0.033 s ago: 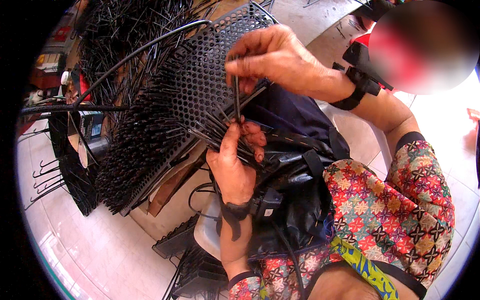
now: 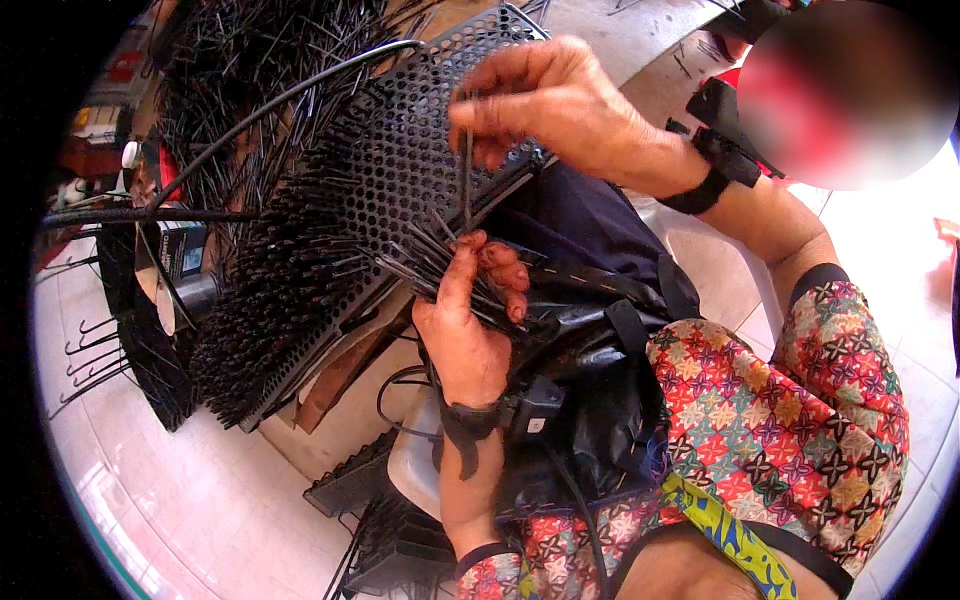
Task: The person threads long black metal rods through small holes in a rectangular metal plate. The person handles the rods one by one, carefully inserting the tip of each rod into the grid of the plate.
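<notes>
My left grip (image 2: 463, 335) clasps a bunch (image 2: 428, 258) of rods — my right grip (image 2: 560, 115) pinches one rod (image 2: 467, 185) near the rack (image 2: 405, 150).

The perforated plate (image 2: 410, 130) is looking like black-coated metal with a slight sheen, while the packed rods (image 2: 265, 280) on its left are showing a rough, mostly matt finish and the loose rods (image 2: 230, 110) at far left are gleaming. The lap covering (image 2: 600, 360) is shining like smooth black plastic, the patterned garment (image 2: 740, 400) at near right is looking like matt cloth, and the near-left floor tiles (image 2: 220, 500) are looking glossy.
</notes>
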`<state>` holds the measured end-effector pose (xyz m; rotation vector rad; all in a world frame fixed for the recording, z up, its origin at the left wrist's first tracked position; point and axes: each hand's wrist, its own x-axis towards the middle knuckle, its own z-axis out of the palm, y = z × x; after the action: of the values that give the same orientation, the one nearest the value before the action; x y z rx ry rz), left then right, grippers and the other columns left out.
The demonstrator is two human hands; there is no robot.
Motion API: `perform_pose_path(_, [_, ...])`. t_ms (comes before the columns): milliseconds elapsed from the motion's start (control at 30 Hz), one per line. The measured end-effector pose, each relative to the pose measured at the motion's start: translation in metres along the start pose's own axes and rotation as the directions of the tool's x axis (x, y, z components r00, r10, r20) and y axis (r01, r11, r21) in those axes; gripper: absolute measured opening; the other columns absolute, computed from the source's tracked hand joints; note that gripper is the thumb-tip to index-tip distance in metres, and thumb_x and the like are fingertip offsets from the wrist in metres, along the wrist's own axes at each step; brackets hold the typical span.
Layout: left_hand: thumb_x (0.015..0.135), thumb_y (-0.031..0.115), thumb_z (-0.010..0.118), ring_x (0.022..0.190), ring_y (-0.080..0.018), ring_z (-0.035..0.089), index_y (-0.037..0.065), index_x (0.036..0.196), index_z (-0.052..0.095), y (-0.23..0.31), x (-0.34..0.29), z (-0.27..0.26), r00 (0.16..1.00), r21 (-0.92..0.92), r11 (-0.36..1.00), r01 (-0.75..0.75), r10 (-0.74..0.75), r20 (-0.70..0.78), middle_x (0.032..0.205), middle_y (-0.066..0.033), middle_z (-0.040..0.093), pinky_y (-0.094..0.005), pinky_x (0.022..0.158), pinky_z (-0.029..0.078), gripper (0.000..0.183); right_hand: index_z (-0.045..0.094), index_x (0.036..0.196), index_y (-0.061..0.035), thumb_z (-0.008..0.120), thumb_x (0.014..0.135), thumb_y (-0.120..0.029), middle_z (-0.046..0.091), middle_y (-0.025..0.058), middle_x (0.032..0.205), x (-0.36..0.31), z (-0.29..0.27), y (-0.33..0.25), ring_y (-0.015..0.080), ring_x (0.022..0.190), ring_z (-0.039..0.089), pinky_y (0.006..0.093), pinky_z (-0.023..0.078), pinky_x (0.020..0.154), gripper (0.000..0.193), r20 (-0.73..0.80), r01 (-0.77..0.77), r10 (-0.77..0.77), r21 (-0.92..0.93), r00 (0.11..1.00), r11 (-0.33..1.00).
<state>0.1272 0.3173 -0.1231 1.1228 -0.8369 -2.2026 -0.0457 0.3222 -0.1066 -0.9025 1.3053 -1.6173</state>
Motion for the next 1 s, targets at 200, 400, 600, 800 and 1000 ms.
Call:
perform_pose_path(200, [0.080, 0.019, 0.051, 0.062, -0.0168, 0.053, 0.000, 0.090, 0.051, -0.008, 0.005, -0.005, 0.997, -0.140, 0.989, 0.051, -0.043, 0.060, 0.074, -0.0086, 0.055, -0.0250, 0.046, 0.037, 0.022, 0.058, 0.081, 0.0004, 0.059, 0.074, -0.006, 0.057, 0.0035, 0.065, 0.044, -0.007, -0.005, 0.0085, 0.058, 0.051, 0.0218, 0.043, 0.052, 0.010, -0.150, 0.277, -0.298, -0.147, 0.943, 0.949])
perform_pose_path(400, [0.080, 0.018, 0.051, 0.059, -0.0178, 0.051, -0.001, 0.089, 0.051, -0.007, 0.003, -0.008, 0.997, -0.174, 0.984, 0.034, -0.021, 0.075, 0.072, -0.0090, 0.053, -0.0252, 0.045, 0.037, 0.021, 0.058, 0.084, 0.0010, 0.060, 0.074, -0.004, 0.060, 0.0045, 0.074, 0.067, 0.008, 0.012, 0.0087, 0.065, 0.053, 0.0215, 0.045, 0.057, 0.012, -0.127, 0.483, -0.502, -0.155, 0.855, 0.862])
perform_pose_path(600, [0.081, 0.017, 0.049, 0.057, -0.0181, 0.051, -0.001, 0.087, 0.052, -0.007, 0.003, -0.009, 0.994, -0.223, 0.972, 0.068, -0.048, 0.094, 0.071, -0.0095, 0.053, -0.0252, 0.043, 0.036, 0.019, 0.057, 0.083, 0.0016, 0.061, 0.073, -0.005, 0.057, 0.0050, 0.068, 0.073, 0.011, 0.017, 0.0083, 0.061, 0.051, 0.0227, 0.042, 0.054, 0.012, -0.008, 0.562, -0.619, -0.411, 0.785, 0.718])
perform_pose_path(800, [0.081, 0.017, 0.050, 0.057, -0.0180, 0.051, -0.001, 0.087, 0.052, -0.009, 0.003, -0.008, 0.996, -0.185, 0.982, 0.043, -0.029, 0.079, 0.070, -0.0092, 0.054, -0.0245, 0.043, 0.036, 0.019, 0.059, 0.075, -0.0052, 0.058, 0.071, -0.018, 0.053, 0.0140, 0.056, 0.088, 0.010, 0.027, 0.0294, 0.051, 0.054, 0.0354, 0.043, 0.047, 0.013, 0.224, 0.695, -0.748, -0.596, 0.625, 0.403])
perform_pose_path(1000, [0.080, 0.023, 0.052, 0.060, -0.0155, 0.048, 0.003, 0.091, 0.052, -0.008, 0.003, -0.011, 0.991, -0.151, 0.986, 0.068, -0.049, 0.123, 0.076, -0.0061, 0.055, -0.0232, 0.044, 0.034, 0.022, 0.053, 0.065, -0.0021, 0.055, 0.062, -0.017, 0.050, 0.0157, 0.054, 0.097, 0.024, 0.012, 0.0340, 0.054, 0.053, 0.0395, 0.043, 0.047, 0.016, 0.492, 0.642, -0.539, -0.756, 0.684, 0.125])
